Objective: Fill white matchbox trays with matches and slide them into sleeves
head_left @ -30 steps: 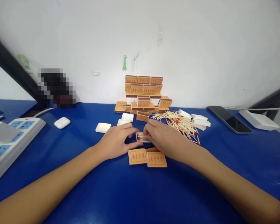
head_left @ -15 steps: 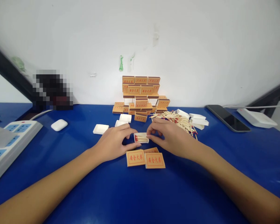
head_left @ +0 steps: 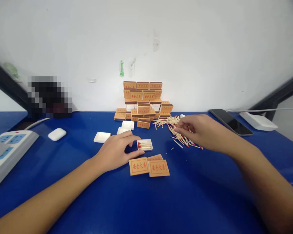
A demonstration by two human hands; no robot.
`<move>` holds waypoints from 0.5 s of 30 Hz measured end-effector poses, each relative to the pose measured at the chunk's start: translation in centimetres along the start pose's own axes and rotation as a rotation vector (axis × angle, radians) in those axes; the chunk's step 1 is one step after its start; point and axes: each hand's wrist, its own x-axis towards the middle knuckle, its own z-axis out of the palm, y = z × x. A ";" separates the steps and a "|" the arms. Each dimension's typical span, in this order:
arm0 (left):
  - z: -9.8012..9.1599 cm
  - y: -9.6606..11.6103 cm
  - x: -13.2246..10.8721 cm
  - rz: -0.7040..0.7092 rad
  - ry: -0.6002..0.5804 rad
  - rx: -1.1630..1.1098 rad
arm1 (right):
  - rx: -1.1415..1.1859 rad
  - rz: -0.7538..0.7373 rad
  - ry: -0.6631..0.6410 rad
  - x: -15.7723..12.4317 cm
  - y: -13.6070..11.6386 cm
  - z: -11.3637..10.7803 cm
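A white inner matchbox tray [head_left: 150,142] with a layer of red-headed matches [head_left: 144,146] sits on the blue table. My left hand [head_left: 119,148] closes round its left end, thumb at the near side and fingers at the far side. My right hand [head_left: 197,131] is over the loose heap of matches [head_left: 183,139], its fingers curled and the thumb close to the index finger. Whether a match is between those fingertips I cannot make out. Just in front of the tray lie several orange matchbox sleeves [head_left: 159,167], partly overlapping.
Stacked orange matchboxes [head_left: 143,95] rise against the wall. White trays [head_left: 102,137] lie beyond my left hand. A power strip [head_left: 17,143] and a white earphone case [head_left: 57,134] are at left; a phone [head_left: 230,122] and a white box [head_left: 258,121] at right.
My right hand has moved right, away from the tray, to the heap of matches. My left hand stays on the tray. The whole view has shifted slightly.
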 end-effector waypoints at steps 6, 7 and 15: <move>0.1 -0.1 0.1 0.003 0.009 -0.006 | 0.040 -0.015 -0.174 -0.7 2.0 -0.1; 0.1 -0.1 0.1 0.003 0.011 -0.007 | 0.031 -0.026 -0.179 -0.8 2.0 0.1; 0.1 0.0 0.1 -0.005 0.001 -0.008 | -0.012 -0.008 -0.229 -0.6 1.8 1.5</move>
